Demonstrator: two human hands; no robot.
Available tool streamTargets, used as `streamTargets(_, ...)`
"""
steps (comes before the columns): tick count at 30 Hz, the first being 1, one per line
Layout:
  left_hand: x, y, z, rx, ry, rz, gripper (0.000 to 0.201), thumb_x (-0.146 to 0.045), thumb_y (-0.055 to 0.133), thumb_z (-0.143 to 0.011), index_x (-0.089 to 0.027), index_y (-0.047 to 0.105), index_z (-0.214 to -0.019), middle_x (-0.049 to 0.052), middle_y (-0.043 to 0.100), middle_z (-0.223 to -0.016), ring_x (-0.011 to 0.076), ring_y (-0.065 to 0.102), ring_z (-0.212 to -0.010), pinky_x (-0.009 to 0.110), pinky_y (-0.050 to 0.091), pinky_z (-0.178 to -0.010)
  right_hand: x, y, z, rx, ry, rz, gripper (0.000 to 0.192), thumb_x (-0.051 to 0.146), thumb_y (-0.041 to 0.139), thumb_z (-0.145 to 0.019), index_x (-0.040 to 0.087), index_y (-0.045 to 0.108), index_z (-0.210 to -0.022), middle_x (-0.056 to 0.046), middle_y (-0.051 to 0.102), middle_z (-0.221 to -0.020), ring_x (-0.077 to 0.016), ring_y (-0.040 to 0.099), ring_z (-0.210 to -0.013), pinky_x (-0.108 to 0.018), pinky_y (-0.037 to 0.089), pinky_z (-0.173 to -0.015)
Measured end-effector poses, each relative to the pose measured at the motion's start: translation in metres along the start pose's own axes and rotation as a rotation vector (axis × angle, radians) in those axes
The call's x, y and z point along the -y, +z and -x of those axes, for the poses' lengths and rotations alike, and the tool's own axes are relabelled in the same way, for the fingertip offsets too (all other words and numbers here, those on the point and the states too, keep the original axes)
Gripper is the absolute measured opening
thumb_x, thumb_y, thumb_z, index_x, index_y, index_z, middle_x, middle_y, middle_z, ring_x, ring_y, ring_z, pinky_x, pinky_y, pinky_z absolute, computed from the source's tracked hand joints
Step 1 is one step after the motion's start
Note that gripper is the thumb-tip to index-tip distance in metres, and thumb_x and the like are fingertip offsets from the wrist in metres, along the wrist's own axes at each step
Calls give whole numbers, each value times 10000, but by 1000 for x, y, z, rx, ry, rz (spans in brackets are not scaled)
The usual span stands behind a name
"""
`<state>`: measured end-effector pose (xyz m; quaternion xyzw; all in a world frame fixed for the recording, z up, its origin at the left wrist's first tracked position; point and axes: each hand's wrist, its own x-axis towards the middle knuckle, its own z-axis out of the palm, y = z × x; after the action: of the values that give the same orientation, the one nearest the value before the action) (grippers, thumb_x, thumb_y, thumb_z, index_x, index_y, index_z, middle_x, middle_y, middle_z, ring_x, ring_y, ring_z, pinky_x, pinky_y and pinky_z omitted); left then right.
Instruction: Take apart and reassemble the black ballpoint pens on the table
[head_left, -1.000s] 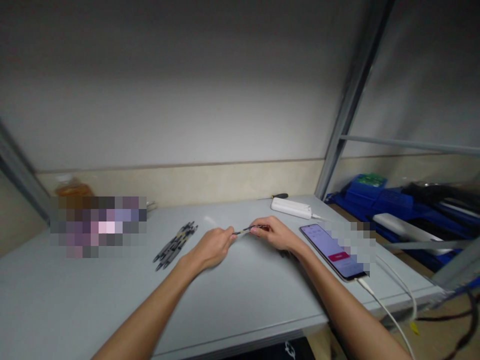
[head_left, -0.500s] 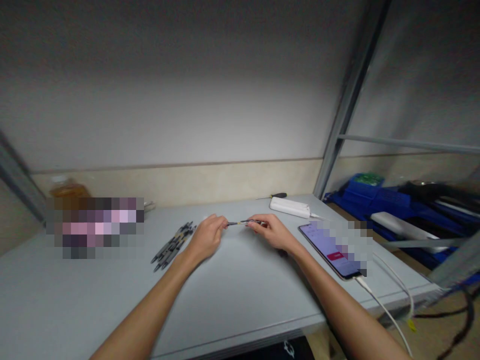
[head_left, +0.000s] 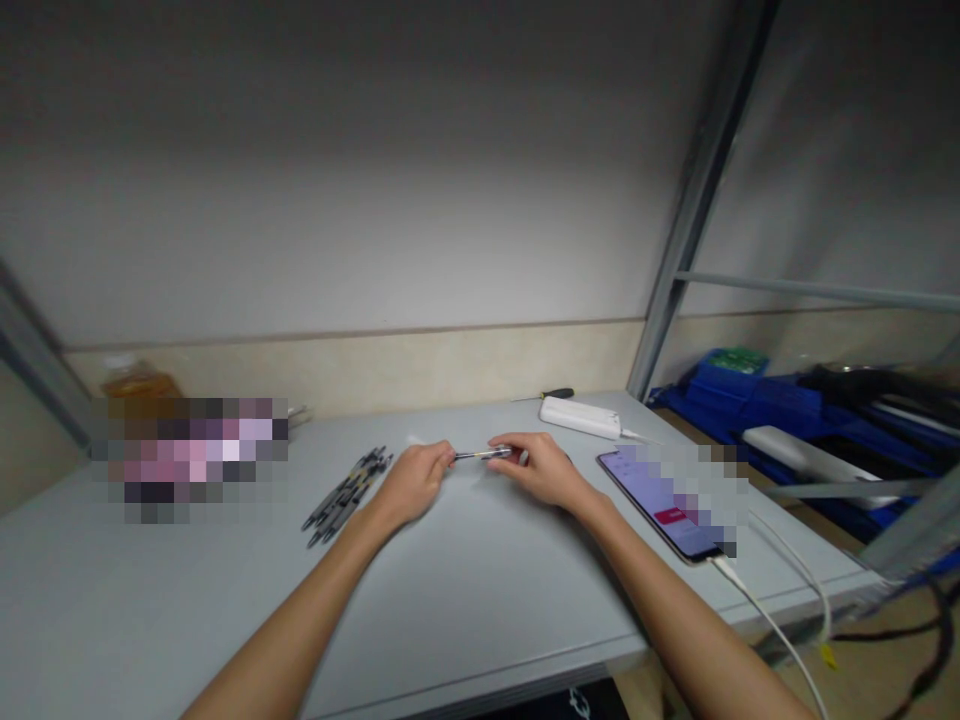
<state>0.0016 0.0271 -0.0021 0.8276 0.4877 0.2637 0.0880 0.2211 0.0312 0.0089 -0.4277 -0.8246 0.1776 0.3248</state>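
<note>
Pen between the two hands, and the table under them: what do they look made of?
The pen, held at its ends by the left hand and right hand, looks like plastic with a shiny, perhaps clear or metallic, barrel; it glints, but blur leaves that open. The table looks like painted metal or laminate: a smooth, pale grey, matte top with a thin, straight edge.

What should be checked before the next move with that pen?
1. Left hand grips one end of the pen: ok.
2. Right hand grips the other end: ok.
3. Pen held above the table: ok.
4. Pen pile lies apart from the left hand: ok.
5. Phone and its cable lie apart from the right hand: ok.
6. Pen parts fully joined: cannot tell, blurred.
</note>
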Motion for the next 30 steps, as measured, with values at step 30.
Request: streamTargets(30,-5,1,1,-22,10,39,364,-323,291,-900,-182,556,-694,15,569,-620,158,516,-604,259,340,-619,-5,1,-4,89,263,-545,226,322,621,-704,136,625,-832,-29,605,-679,-116,531,-569,-206,431,-435)
